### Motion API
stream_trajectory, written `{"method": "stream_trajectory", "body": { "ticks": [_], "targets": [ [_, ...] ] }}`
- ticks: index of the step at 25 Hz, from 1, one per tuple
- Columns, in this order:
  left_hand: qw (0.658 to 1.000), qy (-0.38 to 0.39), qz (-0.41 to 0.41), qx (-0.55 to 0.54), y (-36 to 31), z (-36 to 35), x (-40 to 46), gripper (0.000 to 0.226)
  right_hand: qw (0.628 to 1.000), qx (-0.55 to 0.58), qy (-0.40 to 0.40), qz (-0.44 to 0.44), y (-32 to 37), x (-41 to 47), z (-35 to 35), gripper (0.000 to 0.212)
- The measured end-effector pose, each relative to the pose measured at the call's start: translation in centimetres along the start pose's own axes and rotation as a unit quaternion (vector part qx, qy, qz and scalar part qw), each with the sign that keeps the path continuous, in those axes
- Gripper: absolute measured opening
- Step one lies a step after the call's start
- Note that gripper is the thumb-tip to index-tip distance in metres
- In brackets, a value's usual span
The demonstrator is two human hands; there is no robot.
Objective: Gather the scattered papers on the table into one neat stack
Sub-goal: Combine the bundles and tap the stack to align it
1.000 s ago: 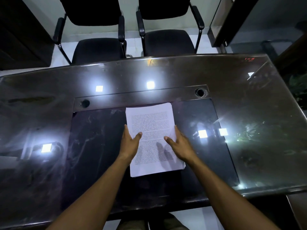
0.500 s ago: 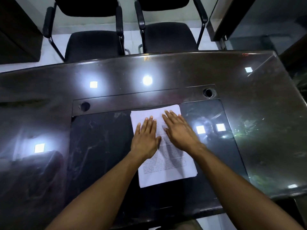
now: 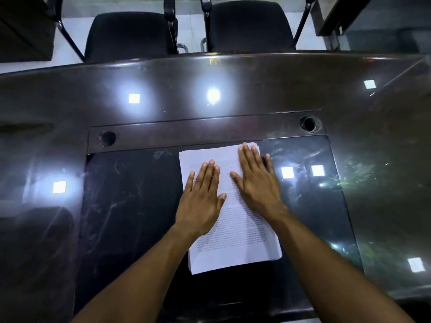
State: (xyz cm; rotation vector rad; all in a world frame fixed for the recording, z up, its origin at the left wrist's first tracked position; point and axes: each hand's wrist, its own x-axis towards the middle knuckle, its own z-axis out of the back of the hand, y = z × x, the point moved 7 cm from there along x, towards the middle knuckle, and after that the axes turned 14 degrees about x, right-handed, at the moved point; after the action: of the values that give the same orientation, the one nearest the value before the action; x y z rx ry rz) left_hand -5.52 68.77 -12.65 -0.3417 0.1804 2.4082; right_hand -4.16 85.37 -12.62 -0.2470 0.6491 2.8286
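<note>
Papers [image 3: 235, 250] are seen gathered in one stack on the dark inset panel of the table [image 3: 279, 80], at about 6 o'clock from the table's centre, with the far end lying against the raised strip. The left hand [image 3: 202, 201] is laid flat on the stack's left half, fingers straight and together, nothing gripped. The right hand [image 3: 255, 180] is pressed flat toward the corner at 1 o'clock, its outer fingers spilling past the right edge onto the panel. Both palms seem to be placed so that the sheets are held down and smoothed. At the near left corner, sheet edges appear slightly stepped, though this cannot be told for certain in the dim light. Two chairs [image 3: 251, 24] are set at 12 o'clock.
</note>
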Motion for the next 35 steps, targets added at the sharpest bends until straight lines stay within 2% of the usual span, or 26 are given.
{"method": "stream_trajectory", "body": {
  "ticks": [3, 5, 8, 12, 17, 19, 22, 26, 29, 33, 35],
  "targets": [
    [1.0, 0.007, -0.002, 0.004, 0.0, 0.3, 0.0, 0.072, 0.998, -0.011, -0.022, -0.058, -1.1, 0.9, 2.1, 0.072],
    [1.0, 0.008, 0.005, 0.006, 0.0, 0.3, -0.1, 0.072, 0.999, -0.005, -0.029, -0.016, 0.7, 0.3, 2.4, 0.07],
    [1.0, 0.016, 0.006, 0.009, 0.0, 0.4, 0.0, 0.072, 0.998, 0.009, 0.031, 0.056, 2.9, -1.3, -0.1, 0.069],
    [1.0, 0.021, 0.008, 0.001, -0.1, 0.4, 0.0, 0.072, 0.999, 0.031, 0.001, -0.011, 0.7, -1.4, -0.9, 0.071],
    [0.999, 0.016, 0.026, -0.017, -0.2, 0.9, 0.1, 0.074, 0.999, 0.026, -0.017, -0.009, 0.6, -1.5, -1.0, 0.072],
    [1.0, -0.013, 0.006, 0.008, -0.4, 1.0, 0.7, 0.072, 1.0, 0.023, -0.016, -0.01, 0.5, -1.6, -1.1, 0.072],
    [1.0, -0.014, -0.017, 0.022, 1.1, 0.4, 2.0, 0.069, 0.999, 0.028, -0.012, -0.01, 0.6, -1.5, -1.1, 0.072],
    [0.997, 0.0, 0.072, 0.03, 6.4, 0.8, 3.1, 0.069, 0.999, 0.039, -0.006, -0.012, 0.6, -1.6, -1.0, 0.073],
    [0.992, -0.009, 0.116, 0.038, 6.8, 2.3, 2.7, 0.071, 0.999, 0.04, -0.002, -0.013, 0.7, -1.6, -1.0, 0.074],
    [0.999, -0.001, 0.037, 0.016, 0.9, 1.6, 0.8, 0.072, 0.999, 0.03, -0.013, -0.01, 0.6, -1.5, -1.0, 0.072],
    [0.999, 0.009, 0.038, 0.016, 1.0, 0.4, 0.8, 0.072, 0.999, 0.029, -0.013, -0.006, 0.6, -1.6, -1.1, 0.072]
  ]
}}
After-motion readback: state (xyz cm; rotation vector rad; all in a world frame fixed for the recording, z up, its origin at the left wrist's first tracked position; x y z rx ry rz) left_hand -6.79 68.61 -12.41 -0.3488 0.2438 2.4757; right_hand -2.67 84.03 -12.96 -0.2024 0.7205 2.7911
